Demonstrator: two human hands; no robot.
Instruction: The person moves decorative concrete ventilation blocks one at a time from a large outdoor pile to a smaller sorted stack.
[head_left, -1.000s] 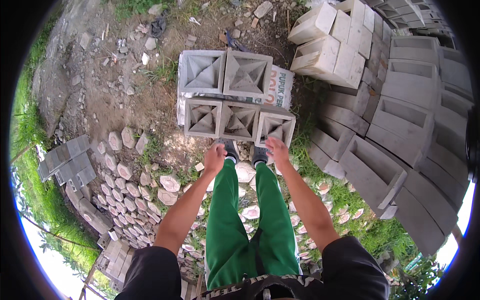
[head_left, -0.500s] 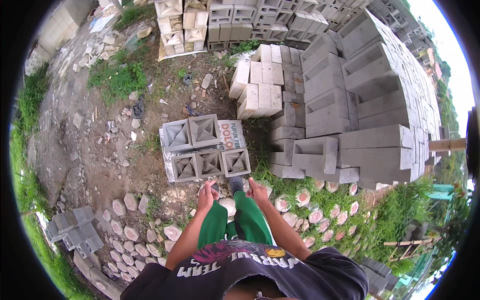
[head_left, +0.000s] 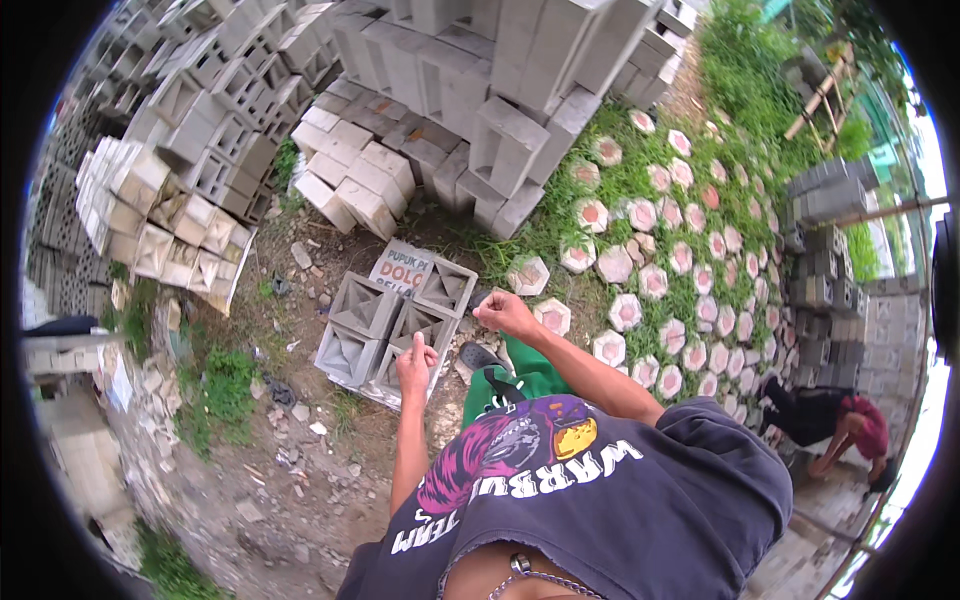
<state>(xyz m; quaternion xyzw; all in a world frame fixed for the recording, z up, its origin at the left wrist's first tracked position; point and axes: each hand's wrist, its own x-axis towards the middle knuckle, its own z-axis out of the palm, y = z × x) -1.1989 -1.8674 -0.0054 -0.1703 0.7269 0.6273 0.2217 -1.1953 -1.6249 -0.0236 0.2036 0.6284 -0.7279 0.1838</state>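
My left hand [head_left: 414, 365] hovers over the near end of a small group of grey concrete vent blocks [head_left: 364, 303] with pyramid-shaped recesses. Its fingers are curled in and nothing shows in them. To the right of the group is my right hand [head_left: 508, 314], loosely closed, also with nothing visible in it. The blocks lie close together on a white printed sack [head_left: 392, 263], whose far end sticks out beyond them. My left forearm and hand cover part of the nearest blocks. Whether either hand touches a block, I cannot tell.
Tall stacks of grey hollow blocks [head_left: 430, 60] and pale blocks [head_left: 352, 172] stand ahead. Hexagonal pavers [head_left: 625, 312] lie in grass to the right. A person [head_left: 835, 425] bends down at the far right. Rubble [head_left: 165, 385] covers ground on the left.
My view and body have turned to the right, so the block stacks have swung left and a bending person has come into view. The vent blocks still lie on the sack.
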